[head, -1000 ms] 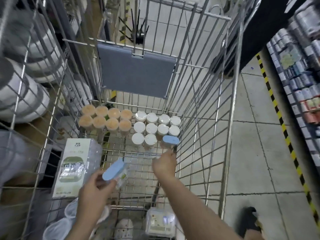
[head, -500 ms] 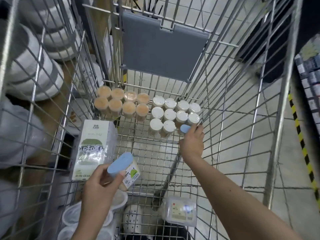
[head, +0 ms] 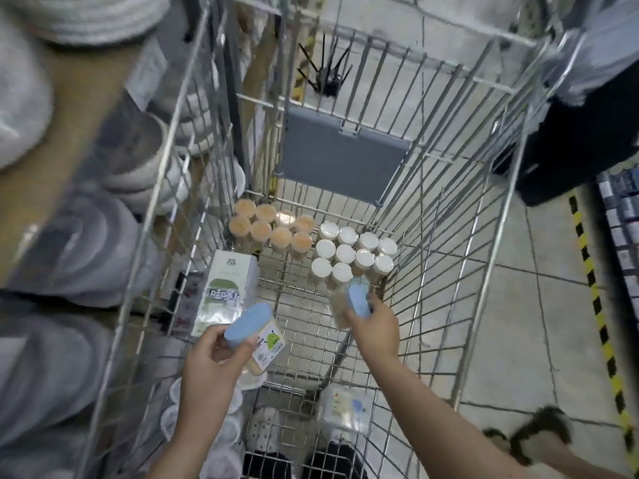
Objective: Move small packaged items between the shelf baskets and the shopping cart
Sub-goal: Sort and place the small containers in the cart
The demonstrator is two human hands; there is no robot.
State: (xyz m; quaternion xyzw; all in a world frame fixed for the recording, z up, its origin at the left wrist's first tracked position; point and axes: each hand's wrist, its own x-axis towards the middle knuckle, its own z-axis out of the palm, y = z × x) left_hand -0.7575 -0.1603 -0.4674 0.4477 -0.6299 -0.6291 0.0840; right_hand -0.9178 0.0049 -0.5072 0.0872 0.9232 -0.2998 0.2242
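Observation:
I look down into a wire shopping cart (head: 446,278). My left hand (head: 211,368) grips a clear jar with a blue lid (head: 256,330) and a green label, held above the cart's near end. My right hand (head: 373,326) holds a second blue-lidded jar (head: 352,302), tilted on its side, just in front of the white-lidded jars (head: 352,254). Those stand in rows on the cart floor, next to a group of orange-lidded jars (head: 273,226). A white and green box (head: 226,292) lies on the cart floor at the left.
A grey flap (head: 342,157) hangs on the cart's far wall. Stacked bowls (head: 69,247) fill the shelf on the left. Under the cart floor sit plastic tubs (head: 345,409) and white cups (head: 179,416). Tiled floor (head: 539,305) with a yellow-black line runs at the right.
My right hand has drawn back from the white-lidded jars, and its blue-lidded jar now lies tilted. My left hand keeps its jar at about the same place. The view shifted.

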